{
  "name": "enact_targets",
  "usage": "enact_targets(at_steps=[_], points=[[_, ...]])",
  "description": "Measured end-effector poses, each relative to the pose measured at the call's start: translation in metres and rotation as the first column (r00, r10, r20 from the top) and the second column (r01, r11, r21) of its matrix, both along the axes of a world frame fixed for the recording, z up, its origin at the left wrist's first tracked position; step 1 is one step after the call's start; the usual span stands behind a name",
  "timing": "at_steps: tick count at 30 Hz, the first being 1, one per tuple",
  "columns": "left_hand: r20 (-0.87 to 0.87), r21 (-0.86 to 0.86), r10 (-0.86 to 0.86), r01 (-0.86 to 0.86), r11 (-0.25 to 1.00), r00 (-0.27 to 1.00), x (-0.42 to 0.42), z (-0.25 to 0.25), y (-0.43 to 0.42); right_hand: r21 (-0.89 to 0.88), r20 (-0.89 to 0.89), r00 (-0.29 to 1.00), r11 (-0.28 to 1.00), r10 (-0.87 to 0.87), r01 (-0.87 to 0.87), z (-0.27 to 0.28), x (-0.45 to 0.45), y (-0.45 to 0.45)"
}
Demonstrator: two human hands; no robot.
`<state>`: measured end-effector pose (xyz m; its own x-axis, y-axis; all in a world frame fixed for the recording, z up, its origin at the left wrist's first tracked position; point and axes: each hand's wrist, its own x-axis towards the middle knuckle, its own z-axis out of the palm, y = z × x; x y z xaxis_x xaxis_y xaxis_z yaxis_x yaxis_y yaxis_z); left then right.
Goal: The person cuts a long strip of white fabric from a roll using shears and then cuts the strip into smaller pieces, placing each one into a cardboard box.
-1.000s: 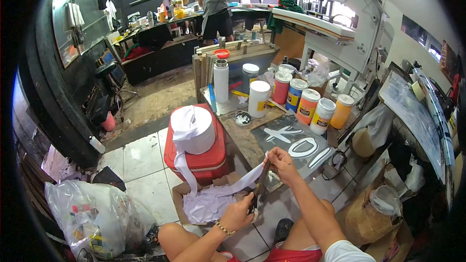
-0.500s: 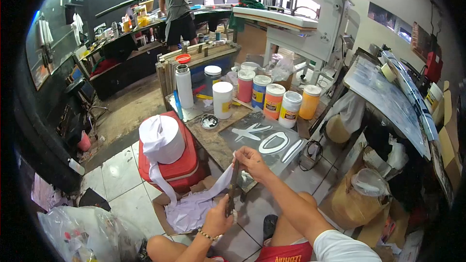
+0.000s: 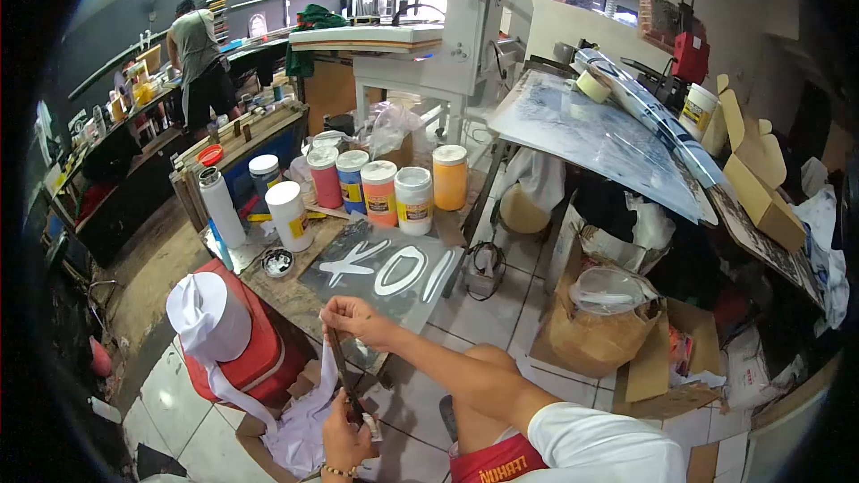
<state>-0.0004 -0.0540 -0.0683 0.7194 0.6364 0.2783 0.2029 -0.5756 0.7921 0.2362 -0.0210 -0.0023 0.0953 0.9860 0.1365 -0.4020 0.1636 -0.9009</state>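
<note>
My left hand [image 3: 344, 438], with a beaded bracelet at the wrist, is wrapped round what looks like a pair of dark scissors [image 3: 336, 362], its long blades pointing up. My right hand [image 3: 356, 320] pinches the upper end of a white fabric strip [image 3: 328, 371] by the blade tips. The strip hangs down into a loose white heap in a cardboard box [image 3: 253, 443]. Another length of it runs up to a large white roll [image 3: 224, 326], which stands on a red cooler [image 3: 259, 367] at the left.
Ahead, a low table holds a dark board [image 3: 385, 264] lettered "KOI" in white, an open lid [image 3: 277, 262] and several paint jars [image 3: 379, 195]. A tilted tabletop [image 3: 591, 139] and boxes [image 3: 667, 362] stand at right. A person [image 3: 199, 63] works at the far bench.
The view has swung to the right, so the table, roll and hands sit further left. My hands keep their hold on the scissors and the strip.
</note>
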Motion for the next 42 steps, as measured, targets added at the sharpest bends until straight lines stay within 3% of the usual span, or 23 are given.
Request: enact_targets(at_steps=[5, 7, 13, 14, 16, 20, 22, 26, 28, 38, 42], points=[[0.065, 0.043, -0.007, 0.004, 0.999, 0.998, -0.003, -0.011, 0.006, -0.011, 0.123, 0.992, 1.0, 0.0, 0.002, 0.001, -0.003, -0.002], [-0.208, 0.076, -0.047, 0.064, 0.995, 0.977, -0.008, 0.011, 0.003, -0.014, 0.135, 0.991, 1.0, -0.004, 0.006, -0.002, -0.002, -0.001], [-0.275, 0.027, 0.003, 0.005, 1.0, 0.962, -0.002, 0.013, -0.004, -0.037, 0.108, 0.994, 0.999, 0.021, -0.017, -0.003, -0.005, -0.002], [-0.274, 0.025, 0.002, 0.005, 1.0, 0.962, -0.003, 0.01, -0.003, -0.037, 0.091, 0.996, 0.999, 0.009, -0.005, -0.003, -0.005, -0.001], [-0.093, 0.045, -0.023, 0.027, 0.999, 0.995, -0.005, 0.006, 0.0, -0.037, 0.075, 0.997, 0.999, -0.001, 0.004, 0.001, -0.006, -0.002], [-0.051, 0.033, -0.031, 0.033, 0.999, 0.998, -0.006, 0.005, 0.002, -0.011, 0.105, 0.994, 1.0, 0.021, -0.02, 0.004, -0.008, -0.002], [-0.162, 0.036, -0.072, 0.078, 0.996, 0.984, -0.005, 0.006, 0.004, 0.005, 0.117, 0.993, 1.0, 0.021, -0.022, -0.002, -0.007, -0.001], [-0.167, 0.022, -0.092, 0.097, 0.995, 0.982, -0.003, 0.015, -0.001, -0.048, 0.148, 0.989, 0.999, 0.013, -0.006, -0.007, -0.004, 0.002], [-0.255, -0.003, -0.057, 0.058, 0.998, 0.965, -0.003, 0.019, -0.003, -0.041, 0.149, 0.989, 0.999, 0.007, -0.001, -0.005, -0.006, 0.001], [-0.179, 0.023, -0.081, 0.086, 0.996, 0.98, -0.008, 0.005, 0.003, -0.041, 0.213, 0.976, 0.997, -0.053, 0.064, -0.005, -0.01, 0.0], [-0.275, 0.039, -0.072, 0.086, 0.996, 0.959, -0.008, 0.015, 0.002, -0.078, 0.158, 0.987, 0.996, -0.036, 0.048, -0.004, -0.01, -0.001]])
